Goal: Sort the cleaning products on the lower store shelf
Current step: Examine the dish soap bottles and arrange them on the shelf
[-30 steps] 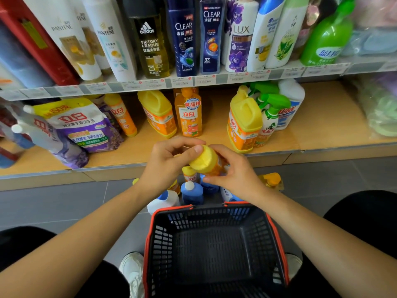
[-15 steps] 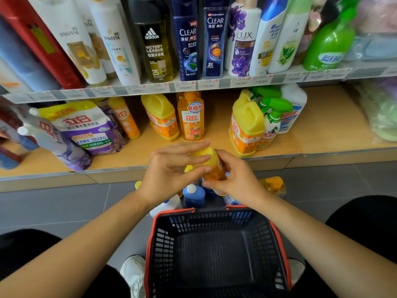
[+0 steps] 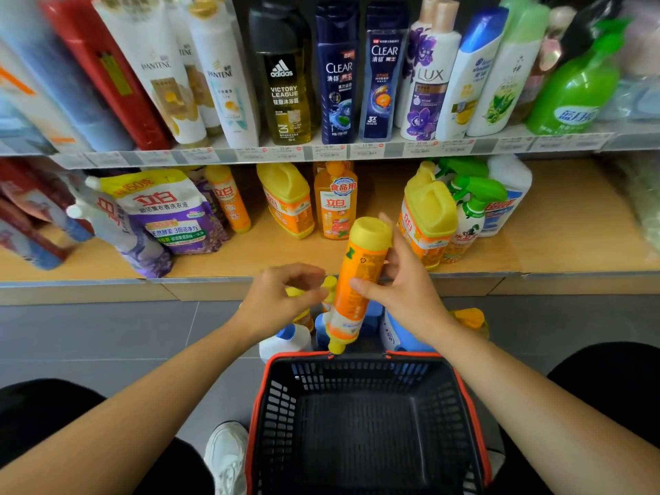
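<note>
head view, right hand (image 3: 403,291) gripping inverted bottle (image 3: 358,276)

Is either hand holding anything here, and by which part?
The right hand grips the orange bottle around its middle, thumb in front; the left hand holds nothing.

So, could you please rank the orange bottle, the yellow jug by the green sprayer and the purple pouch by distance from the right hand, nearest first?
1. orange bottle, gripped in the right hand.
2. yellow jug, on the lower shelf just beyond that hand, beside the green sprayer.
3. purple pouch, far left on the lower shelf.
</note>
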Motion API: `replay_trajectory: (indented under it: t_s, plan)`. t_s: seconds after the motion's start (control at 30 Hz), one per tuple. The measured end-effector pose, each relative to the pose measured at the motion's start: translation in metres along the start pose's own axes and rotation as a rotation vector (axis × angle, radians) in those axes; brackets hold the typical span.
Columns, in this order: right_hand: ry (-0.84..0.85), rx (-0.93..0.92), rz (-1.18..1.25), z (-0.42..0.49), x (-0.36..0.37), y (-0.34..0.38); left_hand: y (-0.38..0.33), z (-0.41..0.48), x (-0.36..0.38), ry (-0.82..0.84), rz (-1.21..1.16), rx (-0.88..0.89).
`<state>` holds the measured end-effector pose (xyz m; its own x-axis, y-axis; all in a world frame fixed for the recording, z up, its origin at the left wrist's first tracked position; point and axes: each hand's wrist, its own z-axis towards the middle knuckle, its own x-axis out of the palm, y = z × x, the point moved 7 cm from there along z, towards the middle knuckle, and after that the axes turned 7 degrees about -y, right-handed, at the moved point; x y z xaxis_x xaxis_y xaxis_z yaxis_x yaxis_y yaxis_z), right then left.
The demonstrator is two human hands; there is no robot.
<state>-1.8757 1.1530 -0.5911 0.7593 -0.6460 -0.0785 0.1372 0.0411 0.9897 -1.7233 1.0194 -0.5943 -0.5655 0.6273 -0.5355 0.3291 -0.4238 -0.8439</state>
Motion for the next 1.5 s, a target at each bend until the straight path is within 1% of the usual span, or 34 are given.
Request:
replay_trajectory:
  t_s: [0.07, 0.1, 0.13, 0.17, 0.2, 0.33, 0.4, 0.47, 0.6, 0.67, 0.73, 0.8, 0.87, 0.97, 1.1, 1.23, 1.3, 1.4, 1.5]
  plan:
    - [-0.012, -0.017, 0.095, 0.004, 0.003, 0.006, 0.018, -0.013, 0.021, 0.258, 0.018, -0.095]
    - [-0.024, -0.023, 0.126, 0.006, 0.004, 0.007, 0.024, -0.021, 0.028, 0.360, -0.004, -0.130]
    - [-0.045, -0.025, 0.150, 0.007, 0.005, 0.008, 0.029, -0.029, 0.033, 0.424, -0.029, -0.154]
    - [-0.072, -0.017, 0.176, 0.009, 0.006, 0.007, 0.034, -0.034, 0.033, 0.439, -0.052, -0.165]
    - [-0.099, 0.011, 0.212, 0.009, 0.008, 0.005, 0.036, -0.036, 0.029, 0.409, -0.085, -0.164]
    - [-0.180, 0.207, 0.382, 0.016, 0.016, -0.013, 0.040, -0.040, 0.000, 0.191, -0.335, -0.183]
    - [-0.201, 0.257, 0.375, 0.021, 0.016, -0.021, 0.040, -0.044, -0.021, 0.041, -0.375, -0.157]
    - [-0.181, 0.297, 0.301, 0.023, 0.017, -0.029, 0.040, -0.048, -0.044, -0.122, -0.379, -0.113]
    - [-0.064, 0.438, 0.089, 0.009, 0.030, -0.049, 0.036, -0.052, -0.074, -0.313, -0.509, -0.094]
    - [0.021, 0.487, -0.030, 0.001, 0.041, -0.056, 0.028, -0.052, -0.087, -0.390, -0.524, -0.048]
    - [0.141, 0.496, -0.115, -0.006, 0.058, -0.060, 0.021, -0.051, -0.101, -0.437, -0.539, -0.019]
    - [0.280, 0.464, -0.196, -0.012, 0.076, -0.063, 0.019, -0.050, -0.118, -0.469, -0.558, -0.032]
    - [0.378, 0.356, -0.325, -0.014, 0.089, -0.067, 0.020, -0.051, -0.137, -0.509, -0.524, -0.045]
    - [0.419, 0.220, -0.543, -0.012, 0.096, -0.075, 0.023, -0.054, -0.163, -0.524, -0.354, -0.027]
    - [0.493, 0.105, -0.709, 0.006, 0.117, -0.082, 0.054, -0.053, -0.190, -0.560, -0.072, -0.134]
    - [0.436, 0.006, -0.734, 0.048, 0.151, -0.074, 0.099, -0.036, -0.191, -0.557, 0.217, -0.250]
    - [0.396, -0.011, -0.726, 0.075, 0.167, -0.068, 0.126, -0.028, -0.184, -0.543, 0.294, -0.294]
    - [0.362, -0.029, -0.703, 0.113, 0.188, -0.063, 0.170, -0.021, -0.164, -0.491, 0.322, -0.360]
    - [0.357, -0.062, -0.716, 0.144, 0.206, -0.069, 0.213, -0.019, -0.137, -0.458, 0.277, -0.445]
